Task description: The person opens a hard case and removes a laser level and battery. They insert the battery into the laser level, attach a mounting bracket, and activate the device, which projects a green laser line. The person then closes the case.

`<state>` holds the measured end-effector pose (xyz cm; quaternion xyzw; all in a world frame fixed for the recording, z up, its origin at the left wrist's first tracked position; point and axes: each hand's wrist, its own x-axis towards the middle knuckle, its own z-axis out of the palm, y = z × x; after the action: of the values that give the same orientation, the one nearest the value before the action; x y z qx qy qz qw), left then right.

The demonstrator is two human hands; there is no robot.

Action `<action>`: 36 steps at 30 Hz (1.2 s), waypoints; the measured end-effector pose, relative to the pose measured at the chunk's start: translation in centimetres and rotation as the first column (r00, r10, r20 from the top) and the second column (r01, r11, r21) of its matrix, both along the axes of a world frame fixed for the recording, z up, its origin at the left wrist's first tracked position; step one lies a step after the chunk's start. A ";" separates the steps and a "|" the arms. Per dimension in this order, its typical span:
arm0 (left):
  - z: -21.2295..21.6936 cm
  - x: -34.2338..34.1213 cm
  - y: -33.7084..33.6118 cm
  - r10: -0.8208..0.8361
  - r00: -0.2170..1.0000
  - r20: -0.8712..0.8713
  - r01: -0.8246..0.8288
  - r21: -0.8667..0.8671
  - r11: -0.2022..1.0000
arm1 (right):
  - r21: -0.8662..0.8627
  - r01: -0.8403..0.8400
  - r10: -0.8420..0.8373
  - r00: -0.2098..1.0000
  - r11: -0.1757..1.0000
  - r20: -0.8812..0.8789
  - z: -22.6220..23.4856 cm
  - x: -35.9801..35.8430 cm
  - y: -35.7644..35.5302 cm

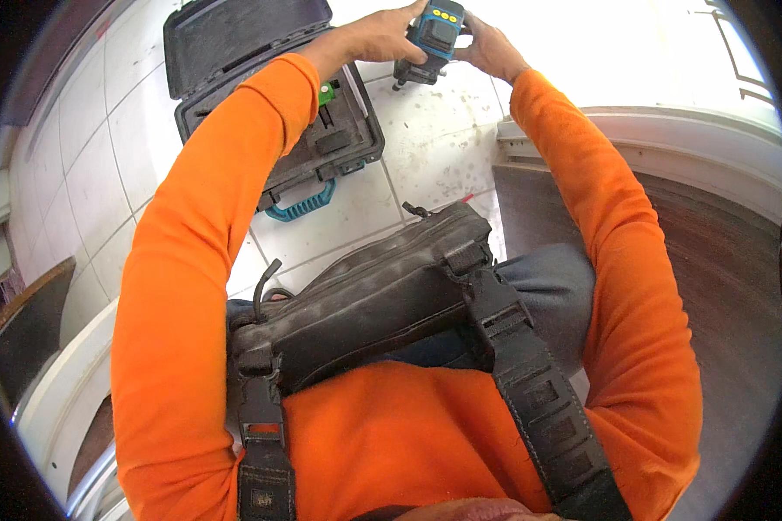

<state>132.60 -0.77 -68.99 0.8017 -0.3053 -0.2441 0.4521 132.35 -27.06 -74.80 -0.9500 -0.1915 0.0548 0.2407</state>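
Observation:
A blue and black laser level with yellow buttons on top stands at the upper middle, over the tiled floor. My left hand wraps its left side, thumb and fingers against the body. From the other side my right hand holds it, though its fingertips are partly hidden behind the device. Short black feet show at the level's base. Just left of it lies an open black hard case with dark foam inside, partly covered by my left forearm. A small green piece sits in the foam.
The case's raised lid leans back at the upper left, and its teal handle points toward me. A black chest bag hangs on straps before my body. A pale door track borders dark wood-like flooring at right.

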 end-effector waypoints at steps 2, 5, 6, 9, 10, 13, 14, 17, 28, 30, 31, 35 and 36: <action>-1.2 0.9 1.0 0.001 1.000 -0.015 0.000 0.049 0.999 | 0.207 0.019 -0.012 0.999 0.978 -0.033 1.3 -1.0 2.1; 0.4 0.4 0.6 -0.009 0.980 -0.201 0.009 -0.002 1.000 | 0.179 0.090 -0.082 0.995 0.980 -0.050 0.8 -1.1 0.7; 1.2 0.0 0.6 0.013 0.967 -0.254 -0.011 0.009 1.000 | 0.166 0.079 -0.076 0.997 0.983 -0.029 0.7 -1.1 0.6; 2.0 -0.1 0.3 0.040 0.966 -0.255 -0.018 0.088 0.996 | 0.082 0.074 -0.075 0.997 0.994 0.000 0.8 -1.2 0.5; 2.0 0.0 0.5 0.026 0.972 -0.235 -0.005 0.091 0.996 | 0.090 0.076 -0.077 0.997 0.993 0.006 0.9 -1.2 0.7; 1.8 -0.1 0.8 0.019 0.970 -0.241 -0.003 0.065 0.998 | 0.113 0.082 -0.083 0.996 0.990 0.009 0.8 -1.3 0.8; 1.7 -0.1 0.8 0.036 0.971 -0.236 -0.019 0.073 0.997 | 0.122 0.082 -0.082 0.997 0.989 0.000 0.7 -1.2 0.8; 1.2 -0.2 0.4 0.062 0.971 -0.231 -0.043 0.087 0.995 | 0.135 0.077 -0.078 0.997 0.988 -0.001 0.2 -1.2 0.2; -3.3 0.6 1.7 0.048 0.992 0.113 -0.066 0.161 0.985 | 0.314 0.249 -0.220 0.967 0.916 -0.126 -2.7 -7.9 3.1; -4.5 0.1 1.4 0.065 0.986 0.151 -0.086 0.141 0.986 | 0.337 0.255 -0.208 0.964 0.906 -0.168 -2.3 -8.3 4.4; -4.1 -1.0 0.9 0.129 0.983 0.131 -0.146 0.131 0.981 | 0.339 0.291 -0.245 0.954 0.895 -0.172 -2.4 -8.4 4.7; -4.6 -1.6 1.1 0.157 0.974 0.161 -0.186 0.181 0.966 | 0.338 0.289 -0.226 0.950 0.896 -0.214 -0.8 -8.2 6.2; -4.7 -1.8 1.0 0.163 0.975 0.153 -0.188 0.172 0.967 | 0.313 0.310 -0.246 0.942 0.898 -0.229 -0.6 -8.3 6.2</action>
<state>130.85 0.25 -73.65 0.8791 -0.2395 -0.1744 0.3733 124.04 -20.83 -75.40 -0.9014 -0.0370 0.0726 0.4252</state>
